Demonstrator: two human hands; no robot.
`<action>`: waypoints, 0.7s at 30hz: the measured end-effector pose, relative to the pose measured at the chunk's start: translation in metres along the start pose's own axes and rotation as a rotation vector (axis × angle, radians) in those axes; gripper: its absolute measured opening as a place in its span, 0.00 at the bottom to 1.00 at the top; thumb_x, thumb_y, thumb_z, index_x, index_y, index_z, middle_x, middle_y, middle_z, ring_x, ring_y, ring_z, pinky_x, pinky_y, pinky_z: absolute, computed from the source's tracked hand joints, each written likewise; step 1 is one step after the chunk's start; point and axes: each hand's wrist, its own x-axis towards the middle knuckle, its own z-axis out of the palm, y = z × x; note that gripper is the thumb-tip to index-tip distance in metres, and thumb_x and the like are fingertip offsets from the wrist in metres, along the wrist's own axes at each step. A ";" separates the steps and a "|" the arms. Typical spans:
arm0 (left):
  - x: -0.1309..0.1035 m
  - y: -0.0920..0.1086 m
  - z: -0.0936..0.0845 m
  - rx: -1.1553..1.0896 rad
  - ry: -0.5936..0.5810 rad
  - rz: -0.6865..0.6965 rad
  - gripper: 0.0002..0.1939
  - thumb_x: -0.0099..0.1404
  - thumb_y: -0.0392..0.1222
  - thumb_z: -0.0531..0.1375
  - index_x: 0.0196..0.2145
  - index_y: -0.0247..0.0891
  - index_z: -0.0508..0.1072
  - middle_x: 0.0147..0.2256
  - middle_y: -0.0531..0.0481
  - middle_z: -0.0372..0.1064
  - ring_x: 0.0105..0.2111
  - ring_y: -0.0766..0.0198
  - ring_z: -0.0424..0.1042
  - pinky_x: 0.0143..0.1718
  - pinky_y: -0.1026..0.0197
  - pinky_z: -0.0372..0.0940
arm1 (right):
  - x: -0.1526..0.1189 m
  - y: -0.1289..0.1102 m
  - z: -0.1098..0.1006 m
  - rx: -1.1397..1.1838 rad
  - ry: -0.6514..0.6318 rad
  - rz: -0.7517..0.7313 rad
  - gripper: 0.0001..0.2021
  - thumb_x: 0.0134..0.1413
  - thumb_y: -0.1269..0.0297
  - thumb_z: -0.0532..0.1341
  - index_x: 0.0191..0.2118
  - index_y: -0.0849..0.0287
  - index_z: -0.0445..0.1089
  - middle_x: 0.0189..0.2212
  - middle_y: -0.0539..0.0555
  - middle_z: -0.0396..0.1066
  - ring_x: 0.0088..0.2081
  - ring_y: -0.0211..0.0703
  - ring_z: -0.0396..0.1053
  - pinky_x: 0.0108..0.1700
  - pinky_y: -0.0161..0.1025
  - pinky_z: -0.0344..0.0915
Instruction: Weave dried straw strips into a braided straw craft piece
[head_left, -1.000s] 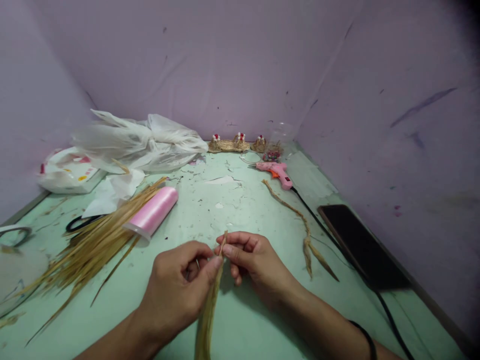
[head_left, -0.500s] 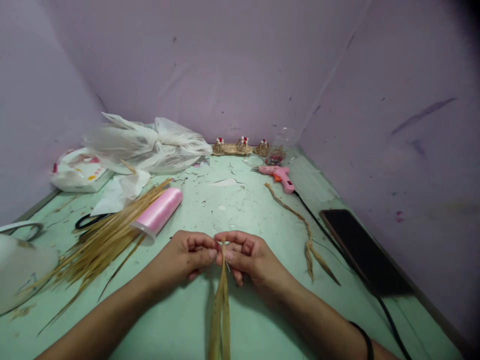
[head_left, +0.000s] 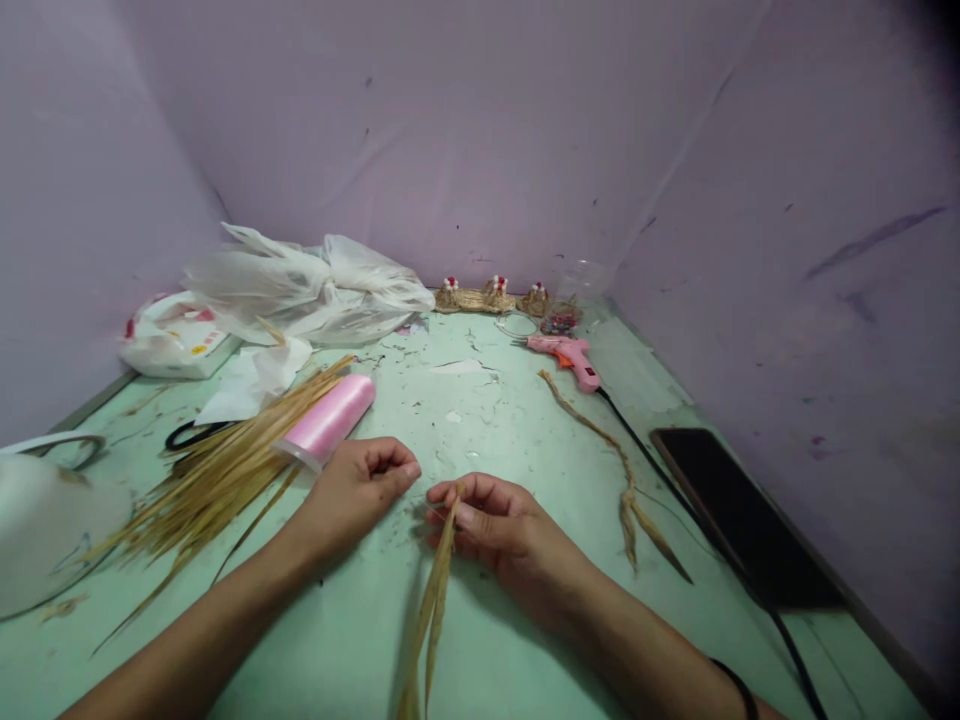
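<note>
The dried leaf strip runs down toward me, its upper end pinched in my right hand. My left hand is apart from it, thumb closed against curled fingers; whether it grips anything I can't tell. The pink spool and leaf bundle crowd my left; the glue gun and phone lie to my right. Between them, green tabletop stretches toward the purple wall.

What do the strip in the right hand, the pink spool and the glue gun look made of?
Strip, pinched in the right hand: probably dried leaf or husk, dull tan and split lengthwise.
Pink spool: satiny thread or ribbon, likely synthetic, given its bright sheen.
Glue gun: seemingly moulded plastic, judging by its smooth pink body.
</note>
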 end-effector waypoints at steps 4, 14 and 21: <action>-0.001 0.001 -0.004 0.040 0.108 0.061 0.10 0.52 0.45 0.57 0.22 0.35 0.68 0.16 0.57 0.56 0.17 0.72 0.52 0.18 0.68 0.49 | 0.000 -0.002 -0.001 0.094 -0.024 0.024 0.10 0.43 0.64 0.65 0.32 0.62 0.68 0.25 0.51 0.69 0.29 0.37 0.69 0.41 0.42 0.63; -0.003 0.006 -0.027 0.112 0.410 0.122 0.11 0.53 0.48 0.57 0.26 0.37 0.69 0.15 0.58 0.56 0.16 0.71 0.54 0.18 0.67 0.50 | -0.002 -0.027 -0.013 0.121 0.151 -0.054 0.14 0.39 0.72 0.67 0.37 0.63 0.69 0.40 0.55 0.68 0.23 0.28 0.66 0.35 0.35 0.68; -0.003 0.009 -0.033 0.172 0.586 0.078 0.09 0.54 0.48 0.56 0.26 0.39 0.68 0.18 0.56 0.58 0.19 0.69 0.55 0.20 0.65 0.52 | -0.001 -0.038 -0.016 0.169 0.191 -0.011 0.13 0.36 0.73 0.68 0.33 0.64 0.70 0.35 0.53 0.69 0.22 0.27 0.65 0.26 0.29 0.68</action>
